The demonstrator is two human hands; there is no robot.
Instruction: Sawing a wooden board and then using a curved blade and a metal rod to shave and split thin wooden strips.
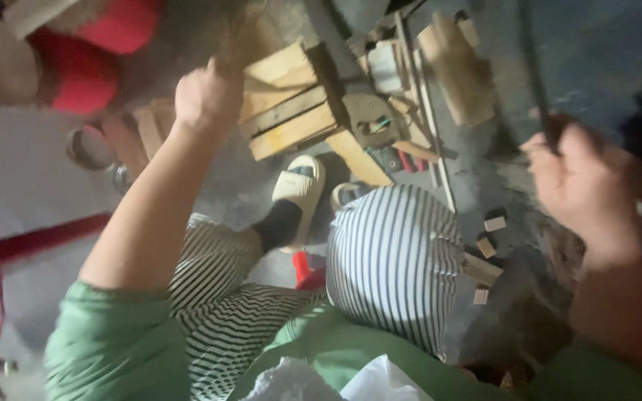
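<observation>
Left hand (206, 95) raised, back toward camera, fingers curled over near edge of stacked wooden blocks (287, 104); fingertips hidden behind knuckles, so grip versus plain touch can't be told. Right hand (581, 182) up at right of frame, blurred, fingers closed around thin dark rod (535, 70); rod running up out of top edge, upper end cut off, lower end hidden inside the fist. Blocks pale yellow, sitting on grey floor (31, 178) just beyond the knees; far side masked by a dark metal piece (369, 119), kind unclear. Loose wood strips (455, 67) beyond that, smeared by motion, count not readable. Small wood offcuts (493, 223) scattered on floor near right knee. Striped trousers (395, 260) filling centre; cream slipper (299, 186) over black sock below the blocks; second slipper mostly hidden behind knee. Green sleeves (113, 341) at both forearms, cut by bottom edge. Red and tan blurred object (76, 52) top left, too close to identify; red bar (31, 241) crossing left edge, ends out of frame. Round metal thing (87, 148) behind left forearm, half covered. White crumpled material (321, 382) at bottom, cropped.
</observation>
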